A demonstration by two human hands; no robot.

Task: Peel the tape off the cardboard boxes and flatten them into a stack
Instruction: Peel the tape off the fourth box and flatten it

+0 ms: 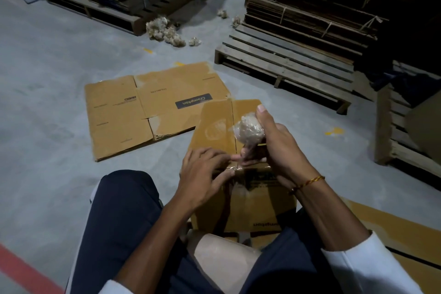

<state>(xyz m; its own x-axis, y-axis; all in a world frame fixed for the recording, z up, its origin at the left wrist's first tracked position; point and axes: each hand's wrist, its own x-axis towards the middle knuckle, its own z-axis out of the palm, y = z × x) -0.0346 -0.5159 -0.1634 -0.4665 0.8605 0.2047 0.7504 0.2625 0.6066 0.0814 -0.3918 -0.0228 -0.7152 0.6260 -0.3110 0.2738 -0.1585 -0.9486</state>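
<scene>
Between the seated person's knees, on the grey floor: one cardboard box (241,169) standing upright, top flaps raised and opening away from the camera, printed side panel facing the person. Long axis hard to judge; box looks roughly cubic from this angle.

Right hand (274,143) clamped around a wad of peeled tape (249,130), held just above the box's near top edge. Left hand (202,174) at the same edge, fingers curled and pinching at a clear tape strip (236,169) running across the seam.

Step in hand, by my reading: tape removal, not yet flattening. Next move likely calls for lifting the strip's free end and pulling it along the seam, then adding it to the wad.

Flattened box (152,112) lies on the floor just beyond, long axis running left-right, logo upside down to the viewer. Discarded tape balls (167,32) near the pallets (284,64) further off.
</scene>
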